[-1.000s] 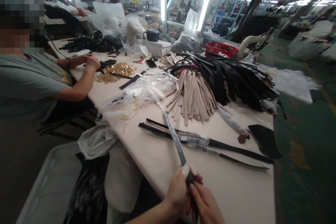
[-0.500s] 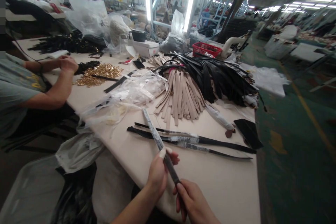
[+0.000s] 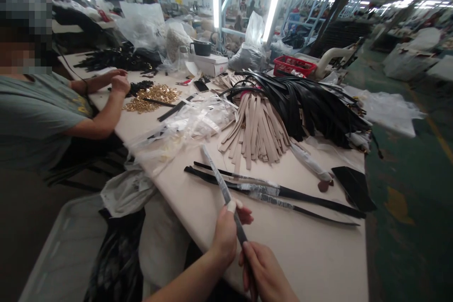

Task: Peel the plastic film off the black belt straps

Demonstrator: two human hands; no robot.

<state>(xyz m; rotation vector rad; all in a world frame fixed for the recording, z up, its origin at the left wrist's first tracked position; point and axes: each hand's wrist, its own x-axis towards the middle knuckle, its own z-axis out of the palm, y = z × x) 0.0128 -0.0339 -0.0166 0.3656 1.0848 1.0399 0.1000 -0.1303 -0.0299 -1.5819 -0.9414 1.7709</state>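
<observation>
A black strap [image 3: 240,230] with a whitish, film-like wrap [image 3: 216,174] on its far part runs slantwise through both my hands. My left hand [image 3: 228,231] grips it near the middle, a pale covering on the thumb. Closer to me, my right hand [image 3: 264,266] pinches the strap's near part between thumb and fingers. Just beyond my hands, several black straps [image 3: 318,200] lie across the table, partly wrapped in clear or grey film [image 3: 264,191]. A fan of beige strips [image 3: 255,132] lies farther back.
Black straps [image 3: 304,99] are heaped at the back right. Plastic film scraps [image 3: 201,120] and gold metal pieces [image 3: 154,98] lie at the left, by a co-worker's hands [image 3: 120,82]. A red basket [image 3: 295,66] stands behind. A grey bin [image 3: 67,240] sits below the table's left edge.
The whole scene has shifted rightward in view as the camera turned left, showing more of the co-worker. Both my hands still hold the strap, in nearly the same grip.
</observation>
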